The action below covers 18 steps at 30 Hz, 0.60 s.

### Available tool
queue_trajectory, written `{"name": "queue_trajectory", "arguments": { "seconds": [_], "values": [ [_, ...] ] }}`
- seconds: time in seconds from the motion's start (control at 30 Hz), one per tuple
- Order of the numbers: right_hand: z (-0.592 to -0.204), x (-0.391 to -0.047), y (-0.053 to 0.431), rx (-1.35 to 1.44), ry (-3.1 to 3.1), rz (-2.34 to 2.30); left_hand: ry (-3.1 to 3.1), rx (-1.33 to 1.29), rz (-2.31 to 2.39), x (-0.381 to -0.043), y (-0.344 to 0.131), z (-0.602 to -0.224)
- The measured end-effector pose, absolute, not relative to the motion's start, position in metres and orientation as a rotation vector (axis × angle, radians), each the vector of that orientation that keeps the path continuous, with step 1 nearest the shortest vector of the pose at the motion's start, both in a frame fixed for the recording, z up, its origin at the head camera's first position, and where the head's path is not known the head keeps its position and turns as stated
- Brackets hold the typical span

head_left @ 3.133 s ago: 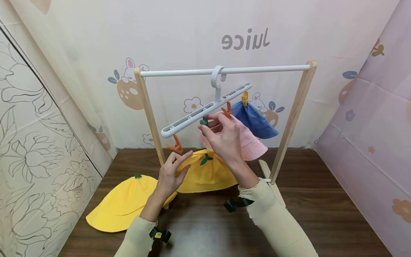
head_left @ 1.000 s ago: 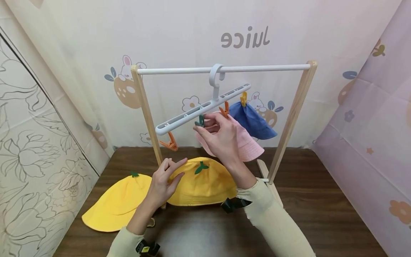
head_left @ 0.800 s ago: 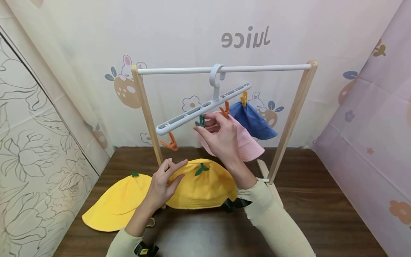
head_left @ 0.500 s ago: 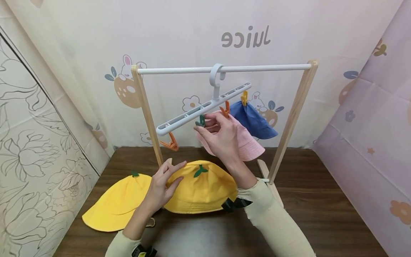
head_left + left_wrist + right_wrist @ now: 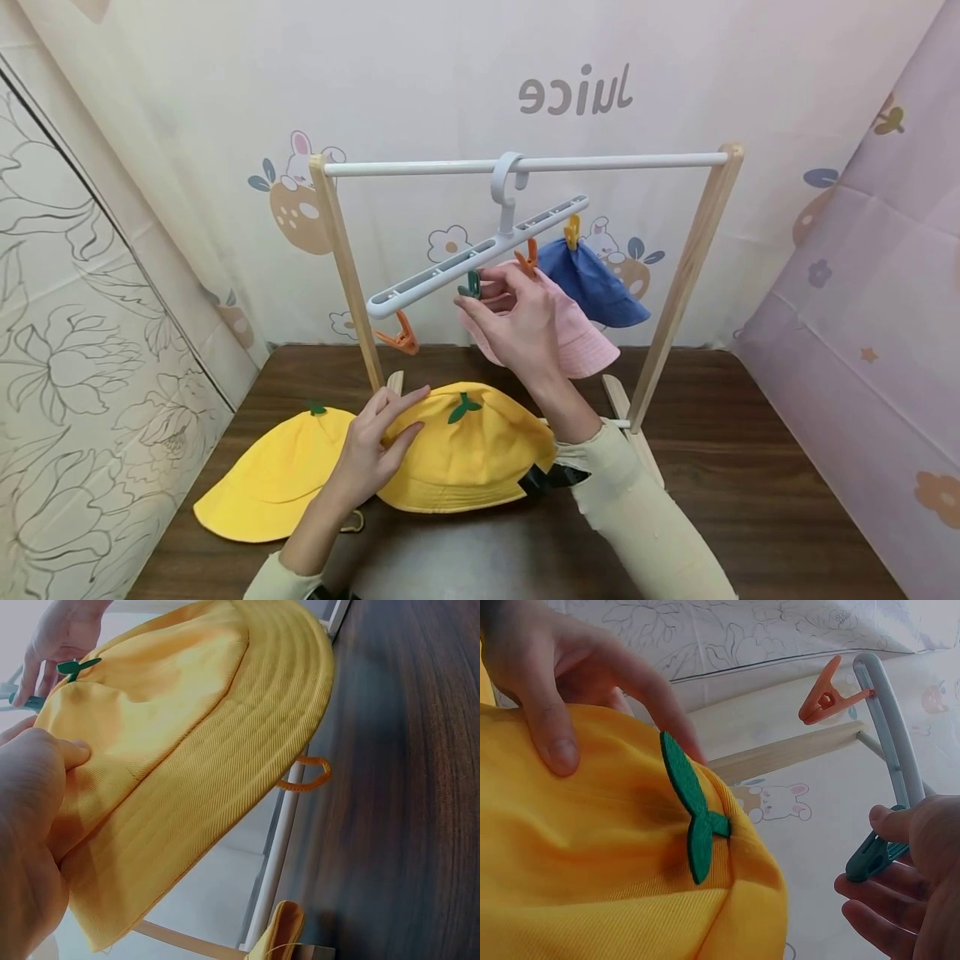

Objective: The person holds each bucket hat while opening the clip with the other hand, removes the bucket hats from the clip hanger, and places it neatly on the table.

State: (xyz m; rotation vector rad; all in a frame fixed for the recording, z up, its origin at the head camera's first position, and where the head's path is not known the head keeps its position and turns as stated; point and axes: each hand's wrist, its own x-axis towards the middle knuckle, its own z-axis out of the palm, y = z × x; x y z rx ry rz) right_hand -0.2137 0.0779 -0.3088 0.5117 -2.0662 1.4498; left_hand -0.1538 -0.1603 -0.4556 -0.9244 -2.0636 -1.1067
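Note:
My left hand (image 5: pixel 372 446) grips a yellow bucket hat (image 5: pixel 465 458) by the side of its crown, thumb on the near face. The hat hangs just over the table with its green leaf tab (image 5: pixel 697 817) upward. My right hand (image 5: pixel 517 321) pinches a green clothespin (image 5: pixel 470 285) that hangs under the grey hanger (image 5: pixel 450 271). Below that clothespin, the hat's top is apart from it. An orange clothespin (image 5: pixel 401 333) hangs at the hanger's near left end, holding nothing. Another orange clothespin (image 5: pixel 528 258) holds a pink hat (image 5: pixel 585 337), and a yellow clothespin (image 5: pixel 572 232) holds a blue hat (image 5: pixel 596 283).
The hanger hooks over the white bar (image 5: pixel 420 167) of a wooden-sided rack (image 5: pixel 686 283). A second yellow hat (image 5: pixel 277 475) lies on the dark wooden table (image 5: pixel 750 500) at the left. Patterned curtains (image 5: pixel 862 292) stand behind and to the sides.
The yellow hat and my left hand have come down and nearer to me, away from the hanger. My right hand has stayed at the green clothespin.

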Motion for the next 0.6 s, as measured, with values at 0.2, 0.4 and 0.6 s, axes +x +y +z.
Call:
{"name": "queue_trajectory", "arguments": {
  "seconds": [0.2,0.4,0.6],
  "values": [
    [-0.309,-0.213,0.078,0.511,-2.070,1.441,-2.109,-0.878,-1.156,-0.147,-0.165,-0.459],
    [-0.309,-0.213,0.078,0.506,-2.072,1.443,-2.090,-0.880,-1.159,-0.144,-0.167,-0.460],
    [-0.308,-0.211,0.078,0.497,-2.074,1.446,-2.085,-0.880,-1.170,-0.142,-0.167,-0.457]
  ]
}}
